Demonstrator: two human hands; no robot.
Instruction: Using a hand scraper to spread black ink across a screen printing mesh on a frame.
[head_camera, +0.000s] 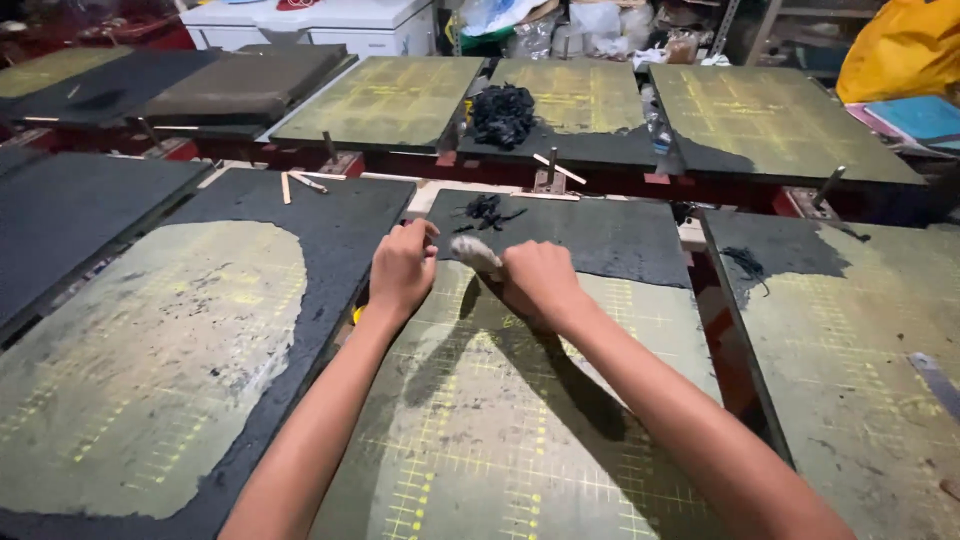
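Right hand (540, 282) is gripping a pale scraper (475, 254) on the gridded board (520, 440) | left hand (402, 268) is curling in a loose fist, whether holding anything unclear.

Workshop interior. Rows of flat rectangular printing boards (770, 120) on red frames (600, 172) fill the room, their olive, yellow-gridded surfaces partly coated black. At 12 o'clock stands a white cabinet (330, 20); at 1 o'clock, stacked bags (590, 25); at 2 o'clock, a yellow sack (900, 50).

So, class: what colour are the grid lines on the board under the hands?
Yellow grid lines, head view.
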